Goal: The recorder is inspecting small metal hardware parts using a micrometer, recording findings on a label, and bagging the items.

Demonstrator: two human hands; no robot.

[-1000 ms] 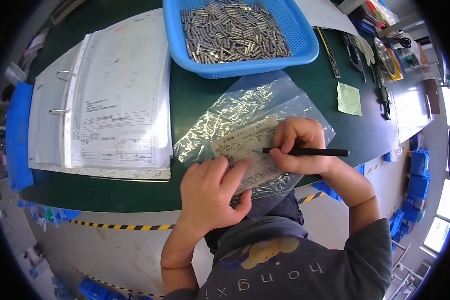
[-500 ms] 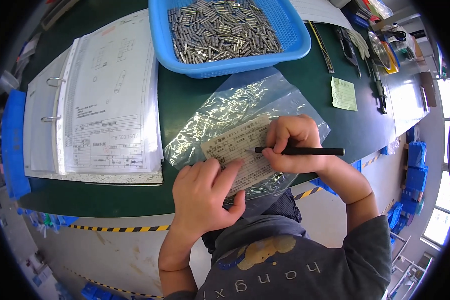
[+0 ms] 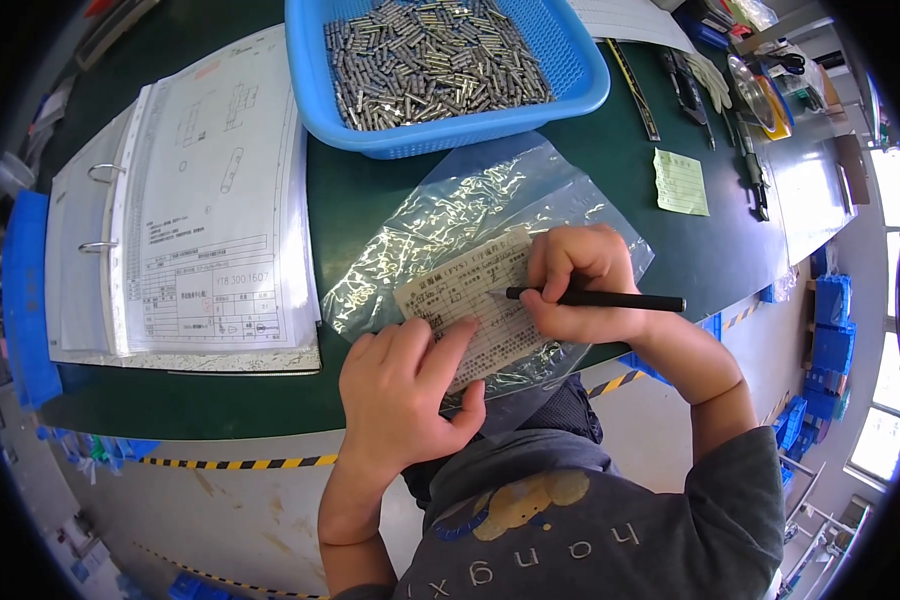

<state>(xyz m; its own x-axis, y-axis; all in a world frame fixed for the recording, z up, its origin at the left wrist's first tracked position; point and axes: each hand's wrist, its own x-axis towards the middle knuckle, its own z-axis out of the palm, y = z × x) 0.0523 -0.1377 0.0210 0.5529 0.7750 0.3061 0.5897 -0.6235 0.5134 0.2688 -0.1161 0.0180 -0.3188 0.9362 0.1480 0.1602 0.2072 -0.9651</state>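
A printed paper form (image 3: pixel 475 290) with handwriting on it lies tilted on a clear plastic bag (image 3: pixel 420 225) at the table's near edge. My right hand (image 3: pixel 585 285) pinches a black pen (image 3: pixel 620 299), its tip at the form's middle. Across the form's lower left part rests my left hand (image 3: pixel 405 390), fingers stretched out and index fingertip pressing the paper. Part of the form's right side is hidden under my right hand.
Beyond the bag stands a blue plastic basket (image 3: pixel 450 140) full of small metal pins (image 3: pixel 435 65). An open ring binder (image 3: pixel 205 200) with drawings lies at left. A green slip (image 3: pixel 681 183), a caliper (image 3: pixel 753 170) and a ruler (image 3: pixel 633 90) are at right on the green table (image 3: pixel 200 405).
The whole view has shifted slightly, so the basket and binder appear a little further left. The pen stays on the form, and both hands keep nearly the same pose.
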